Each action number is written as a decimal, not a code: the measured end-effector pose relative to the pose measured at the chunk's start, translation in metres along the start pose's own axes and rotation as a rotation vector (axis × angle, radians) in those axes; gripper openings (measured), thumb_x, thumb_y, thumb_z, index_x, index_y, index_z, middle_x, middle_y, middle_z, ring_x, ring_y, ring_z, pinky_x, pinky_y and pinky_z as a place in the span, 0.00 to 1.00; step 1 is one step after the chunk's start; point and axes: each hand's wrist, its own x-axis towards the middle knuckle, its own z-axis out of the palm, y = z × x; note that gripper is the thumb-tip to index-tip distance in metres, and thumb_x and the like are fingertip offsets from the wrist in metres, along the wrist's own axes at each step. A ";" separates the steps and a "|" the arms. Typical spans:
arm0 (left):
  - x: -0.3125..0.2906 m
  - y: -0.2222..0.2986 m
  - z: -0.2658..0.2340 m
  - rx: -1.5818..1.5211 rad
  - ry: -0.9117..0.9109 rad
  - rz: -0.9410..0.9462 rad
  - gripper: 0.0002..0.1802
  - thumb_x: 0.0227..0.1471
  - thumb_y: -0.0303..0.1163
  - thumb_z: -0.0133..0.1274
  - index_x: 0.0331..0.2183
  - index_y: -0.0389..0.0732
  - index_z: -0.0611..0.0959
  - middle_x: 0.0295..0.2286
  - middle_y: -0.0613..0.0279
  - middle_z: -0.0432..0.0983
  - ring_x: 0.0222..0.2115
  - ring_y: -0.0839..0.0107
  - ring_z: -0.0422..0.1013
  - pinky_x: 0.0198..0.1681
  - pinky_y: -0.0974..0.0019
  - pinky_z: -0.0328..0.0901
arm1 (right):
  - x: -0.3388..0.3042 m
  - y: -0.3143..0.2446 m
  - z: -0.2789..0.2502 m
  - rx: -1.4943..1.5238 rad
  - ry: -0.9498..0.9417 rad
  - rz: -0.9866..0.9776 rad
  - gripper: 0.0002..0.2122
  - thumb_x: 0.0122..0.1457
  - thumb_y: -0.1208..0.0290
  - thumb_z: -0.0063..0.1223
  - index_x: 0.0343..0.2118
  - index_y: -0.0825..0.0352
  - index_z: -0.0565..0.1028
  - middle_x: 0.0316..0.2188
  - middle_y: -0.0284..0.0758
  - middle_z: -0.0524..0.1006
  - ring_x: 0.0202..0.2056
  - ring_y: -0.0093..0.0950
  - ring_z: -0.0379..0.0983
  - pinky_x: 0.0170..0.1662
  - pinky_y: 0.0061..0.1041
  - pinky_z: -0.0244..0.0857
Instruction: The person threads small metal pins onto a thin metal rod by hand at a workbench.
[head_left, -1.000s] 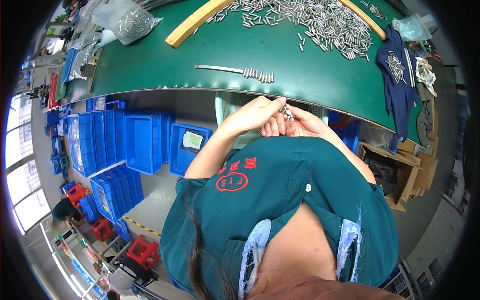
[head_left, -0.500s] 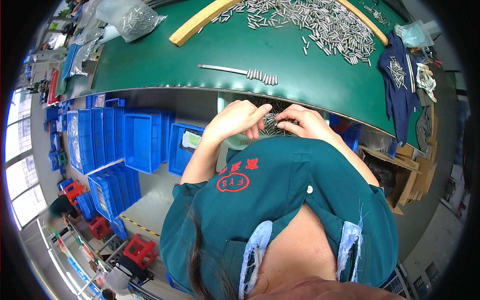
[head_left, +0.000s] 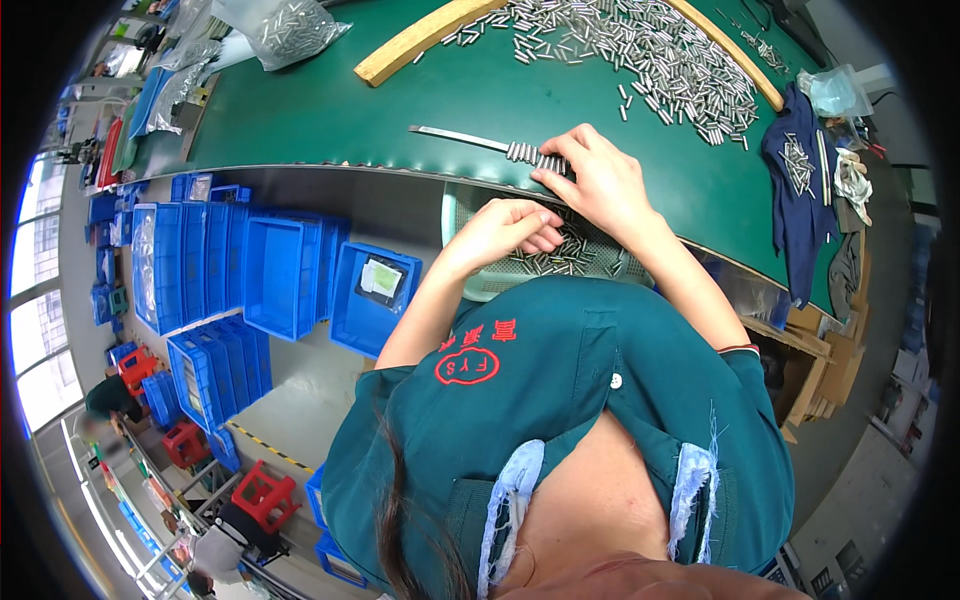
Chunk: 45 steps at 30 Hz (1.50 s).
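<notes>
A flat metal strip (head_left: 460,136) lies near the front edge of the green table, with several short metal pins (head_left: 522,153) side by side along its right end. My right hand (head_left: 608,185) is over that end, thumb and fingers closing round the last pins of the row. Below the table edge, my left hand (head_left: 508,232) hovers over a pale green basket (head_left: 486,284) with its fingers curled in; whatever they hold is hidden. Many loose pins (head_left: 565,260) lie in the basket, partly covered by my left hand.
A big heap of pins (head_left: 670,65) spreads over the far table between wooden bars (head_left: 425,42). Dark blue cloth (head_left: 795,220) hangs over the right edge. A plastic bag of pins (head_left: 290,35) lies far left. Blue crates (head_left: 272,275) stand left of me.
My right hand has risen from the basket to the row of pins on the table. The left hand stays over the basket, with its fingers curled.
</notes>
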 end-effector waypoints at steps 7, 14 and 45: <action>0.006 0.007 0.014 -0.716 -0.058 -0.149 0.26 0.61 0.43 0.42 0.48 0.28 0.70 0.43 0.44 0.74 0.44 0.57 0.73 0.46 0.58 0.70 | -0.017 0.012 -0.010 0.039 0.000 -0.110 0.09 0.52 0.64 0.57 0.34 0.60 0.76 0.30 0.31 0.72 0.33 0.30 0.73 0.35 0.29 0.68; 0.025 0.000 0.024 -0.703 -0.182 -0.160 0.20 0.60 0.38 0.44 0.43 0.30 0.74 0.37 0.49 0.77 0.37 0.62 0.76 0.41 0.62 0.74 | -0.043 0.009 -0.025 0.074 -0.124 -0.098 0.11 0.51 0.67 0.57 0.37 0.62 0.74 0.32 0.33 0.72 0.36 0.32 0.72 0.38 0.30 0.68; 0.003 0.028 0.033 -0.181 -0.047 0.091 0.16 0.61 0.36 0.43 0.39 0.31 0.78 0.32 0.53 0.79 0.32 0.69 0.77 0.35 0.69 0.72 | -0.055 0.009 -0.044 0.967 -0.227 0.175 0.22 0.58 0.76 0.51 0.56 0.66 0.65 0.40 0.29 0.70 0.36 0.14 0.64 0.39 0.14 0.62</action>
